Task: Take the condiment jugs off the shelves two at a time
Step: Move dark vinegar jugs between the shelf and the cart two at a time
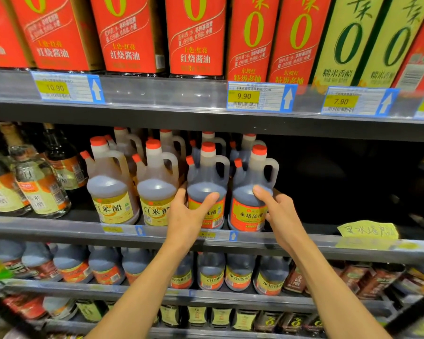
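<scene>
Two dark vinegar jugs with red caps and red-orange labels stand side by side at the front of the middle shelf [304, 237]. My left hand [189, 214] wraps around the body of the left dark jug [207, 177], thumb on its left side and fingers across the front. My right hand [278, 211] grips the right dark jug [251, 177] from its right side, with a finger laid on its shoulder. Both jugs stand upright on the shelf. More jugs of the same kind stand behind them.
Two pale vinegar jugs [110, 187] with yellow labels stand left of the dark ones, glass bottles [38, 184] further left. Right of the dark jugs the shelf bay is dark and bare, with a handwritten yellow note [367, 231] on its edge. Red and green cartons fill the upper shelf; more jugs sit below.
</scene>
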Available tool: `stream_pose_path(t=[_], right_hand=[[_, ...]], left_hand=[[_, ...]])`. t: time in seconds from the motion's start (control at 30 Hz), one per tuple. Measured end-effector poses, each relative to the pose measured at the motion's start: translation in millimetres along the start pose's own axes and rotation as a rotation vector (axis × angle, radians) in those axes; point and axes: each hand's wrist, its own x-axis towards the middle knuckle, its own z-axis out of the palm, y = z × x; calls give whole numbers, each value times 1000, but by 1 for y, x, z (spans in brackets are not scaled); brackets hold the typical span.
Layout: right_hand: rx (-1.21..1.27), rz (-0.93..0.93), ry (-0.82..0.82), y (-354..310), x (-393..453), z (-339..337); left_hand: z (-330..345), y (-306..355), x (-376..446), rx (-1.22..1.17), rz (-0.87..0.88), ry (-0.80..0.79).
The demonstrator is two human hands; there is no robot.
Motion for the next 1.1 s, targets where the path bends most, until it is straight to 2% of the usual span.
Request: stream_pose_path(t=[0.13,0.3,0.5,0.6,0.67,0.8,0.87,0.93,1.0,1.1], right_hand=[[-7,11,-2,0,-1,0],[-37,11,-93,0,-2,-7],[-169,26,-117,-10,-11,-13],[-295,23,-114,-20,-31,-16],[-442,-1,-27,-22,-49,-17],[-724,-102,72,-29,-96,-7],[-840,-141,15,-35,-119,9],[-961,-197,-111,-41,-136,36],[-1071,-247,-232,-46,-147,72],[-1168,-336,-442,-51,-159,137]], left_hand=[[-1,-1,0,8,-7,-8],[-3,-3,1,30,-2,-25],[-17,2,-7,179,-23,-83],[-41,9,-22,262,-29,-169],[-63,14,-37,353,15,-212],[-118,23,-65,688,164,-297],[-150,29,-74,892,174,-313],[-187,35,-84,1082,194,-323],[-227,41,-99,1173,198,-324],[-296,43,-131,1293,112,-254]])
